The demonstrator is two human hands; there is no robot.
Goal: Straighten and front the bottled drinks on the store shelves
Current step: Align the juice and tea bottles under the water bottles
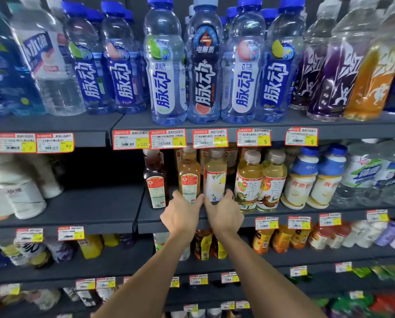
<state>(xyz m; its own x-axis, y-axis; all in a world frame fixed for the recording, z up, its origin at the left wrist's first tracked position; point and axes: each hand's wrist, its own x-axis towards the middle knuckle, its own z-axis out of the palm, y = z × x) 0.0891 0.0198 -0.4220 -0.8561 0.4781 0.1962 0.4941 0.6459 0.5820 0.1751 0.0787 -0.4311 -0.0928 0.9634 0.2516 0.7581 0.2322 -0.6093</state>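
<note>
Head view: left grip (181, 216) holds amber bottle (189, 173), right grip (225, 214) holds pale bottle (215, 177)

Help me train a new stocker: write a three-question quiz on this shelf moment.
1. True or false: the left hand grips the dark bottle.
2. The right hand grips: A) the pale white-labelled bottle; B) a blue-capped bottle; C) nothing.
3. Do the two gripped bottles stand upright or lie flat?
Key: 1 false, it grips the amber bottle; 2 A; 3 upright.
</note>
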